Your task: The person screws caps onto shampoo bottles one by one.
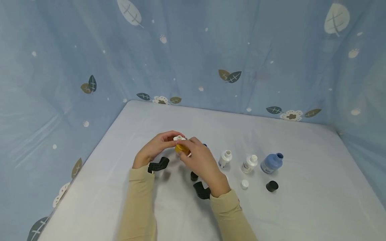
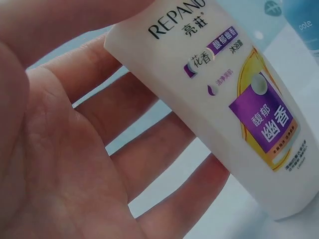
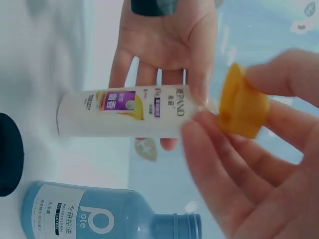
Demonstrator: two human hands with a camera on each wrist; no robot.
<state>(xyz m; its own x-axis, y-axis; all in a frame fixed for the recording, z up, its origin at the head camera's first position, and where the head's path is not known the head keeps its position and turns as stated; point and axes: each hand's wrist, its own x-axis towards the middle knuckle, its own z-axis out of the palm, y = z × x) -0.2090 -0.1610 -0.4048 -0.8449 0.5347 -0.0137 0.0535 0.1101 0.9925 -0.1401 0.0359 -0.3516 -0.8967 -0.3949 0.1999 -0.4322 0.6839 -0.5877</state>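
My left hand grips a white body wash bottle near its shoulder, the thumb on one side and the fingers along the other. The bottle has a purple and yellow label, and its uncapped neck points up in the head view. My right hand pinches a yellow cap between thumb and fingers, apart from the neck. Its index fingertip is right at the bottle's shoulder. Beside the white bottle stands an open blue bottle, mostly hidden behind my right hand in the head view.
To the right stand two small white bottles, one nearer and one farther right, and a blue bottle, all uncapped. A white cap and a black cap lie before them. Another black cap is by my right wrist.
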